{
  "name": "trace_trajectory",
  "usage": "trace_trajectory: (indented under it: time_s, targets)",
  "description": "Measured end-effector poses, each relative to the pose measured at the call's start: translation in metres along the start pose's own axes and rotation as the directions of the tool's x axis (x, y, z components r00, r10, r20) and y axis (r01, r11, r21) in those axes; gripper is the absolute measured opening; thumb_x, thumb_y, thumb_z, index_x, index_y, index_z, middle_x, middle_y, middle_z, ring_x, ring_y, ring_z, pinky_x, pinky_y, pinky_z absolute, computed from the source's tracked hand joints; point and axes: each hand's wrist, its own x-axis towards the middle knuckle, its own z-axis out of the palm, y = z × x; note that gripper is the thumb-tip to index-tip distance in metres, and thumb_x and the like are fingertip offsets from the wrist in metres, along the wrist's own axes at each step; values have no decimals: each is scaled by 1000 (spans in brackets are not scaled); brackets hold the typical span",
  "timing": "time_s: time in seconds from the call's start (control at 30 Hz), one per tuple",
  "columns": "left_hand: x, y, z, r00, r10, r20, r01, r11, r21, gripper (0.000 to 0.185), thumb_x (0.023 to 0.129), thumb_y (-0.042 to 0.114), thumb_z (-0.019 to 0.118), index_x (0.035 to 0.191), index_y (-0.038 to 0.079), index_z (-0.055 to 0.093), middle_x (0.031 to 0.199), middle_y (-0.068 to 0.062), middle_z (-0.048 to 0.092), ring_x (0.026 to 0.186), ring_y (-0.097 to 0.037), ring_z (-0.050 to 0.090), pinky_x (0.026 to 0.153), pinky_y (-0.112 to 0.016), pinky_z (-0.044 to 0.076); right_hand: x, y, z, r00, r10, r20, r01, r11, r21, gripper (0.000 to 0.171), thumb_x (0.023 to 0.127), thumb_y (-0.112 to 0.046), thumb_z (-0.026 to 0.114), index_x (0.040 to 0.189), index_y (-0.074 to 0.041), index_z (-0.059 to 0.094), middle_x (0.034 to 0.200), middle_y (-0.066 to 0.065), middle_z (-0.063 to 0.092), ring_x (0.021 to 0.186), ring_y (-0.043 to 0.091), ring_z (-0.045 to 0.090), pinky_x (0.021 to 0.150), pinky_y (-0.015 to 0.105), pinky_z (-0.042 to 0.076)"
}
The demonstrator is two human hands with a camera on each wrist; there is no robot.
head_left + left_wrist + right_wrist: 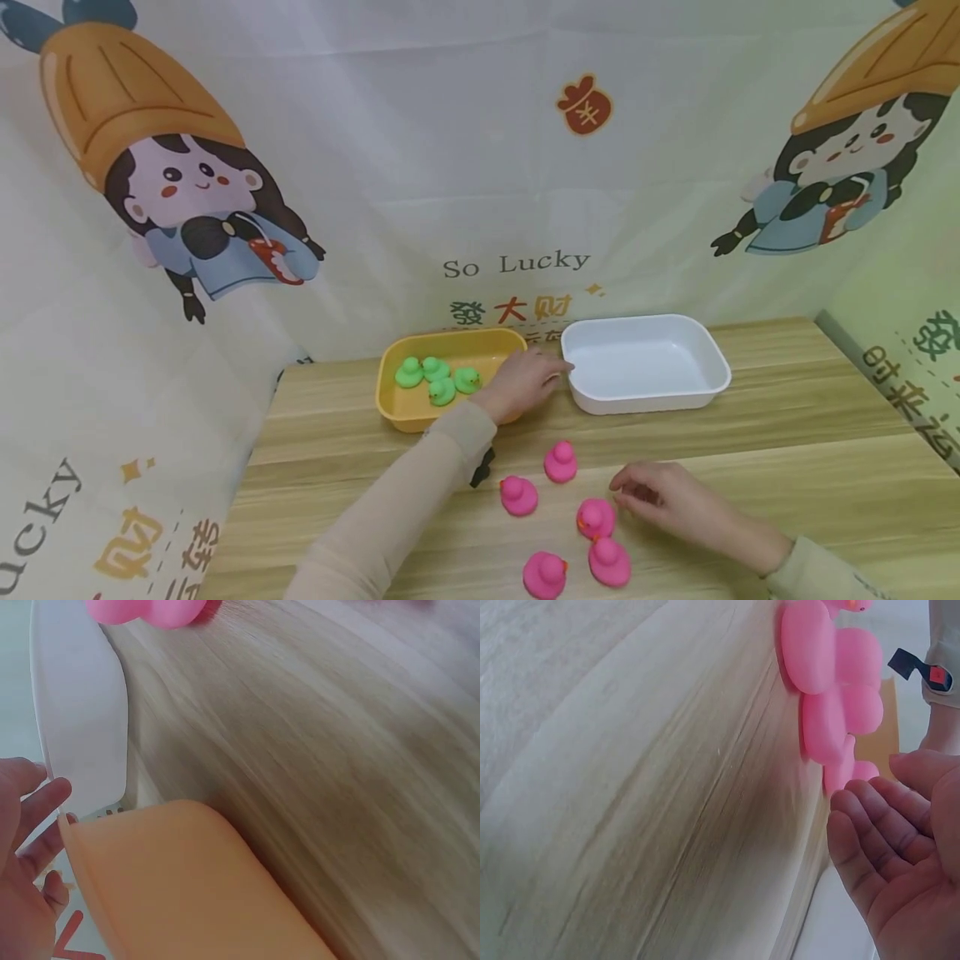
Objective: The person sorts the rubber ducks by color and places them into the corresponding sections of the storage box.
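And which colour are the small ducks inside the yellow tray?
Green: four small ducks in the yellow tray, clearest in the head view.

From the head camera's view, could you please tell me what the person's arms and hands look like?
Both hands are bare, with no gloves or rings showing. The left hand comes out of a long, close-fitting beige sleeve with a ribbed cuff, and a small black strap hangs under that wrist. The right hand has a pale beige cuff too.

wooden table (787,467) | cartoon backdrop cloth (480,167) behind, printed "So Lucky"
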Motion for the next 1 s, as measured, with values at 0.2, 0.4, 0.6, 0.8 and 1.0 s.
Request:
trace_trajectory:
  time_s: [0.2, 0.4, 0.6, 0.8, 1.0]
  targets:
    - [1, -4, 0, 999, -9, -31, 7, 999, -54, 29, 109, 28, 55, 130, 17, 73, 125, 3, 74, 115, -19, 61, 106, -34, 46, -2, -2, 5, 992, -121, 22, 120, 992, 30, 9, 96, -8, 73, 102, -14, 70, 86, -16, 66, 78, -7, 57, 65, 20, 54]
    - [3, -4, 2, 998, -46, -40, 43, 996, -79, 32, 107, 33, 60, 131, 15, 74, 120, 3, 76, 116, -22, 62, 109, -38, 44, -1, -6, 12, 964, -258, 64, 258, 966, 15, 10, 95, -18, 78, 100, -18, 69, 79, -16, 61, 73, -10, 50, 61, 11, 48]
    - [3, -4, 2, 997, -60, -40, 56, 994, -91, 33, 105, 34, 63, 129, 14, 75, 118, 2, 77, 115, -24, 63, 109, -41, 44, -4, -11, 15, 951, -296, 92, 297, 955, 6, 13, 97, -27, 76, 101, -18, 68, 77, -16, 56, 72, -11, 47, 61, 6, 43]
    - [1, -5, 2, 996, -82, -35, 78, 991, -107, 35, 105, 36, 64, 129, 14, 75, 120, 2, 77, 122, -24, 62, 120, -44, 36, -6, -13, 17, 943, -304, 136, 304, 953, 22, 14, 96, -25, 77, 105, -19, 68, 79, -12, 58, 73, -9, 49, 63, 5, 43]
    - [1, -4, 2, 994, -106, -25, 102, 987, -124, 36, 105, 36, 64, 131, 14, 74, 127, 1, 74, 129, -26, 59, 123, -44, 32, -9, -13, 21, 940, -290, 182, 292, 956, 18, 18, 95, -25, 78, 110, -22, 68, 84, -13, 59, 76, -8, 50, 66, 6, 44]
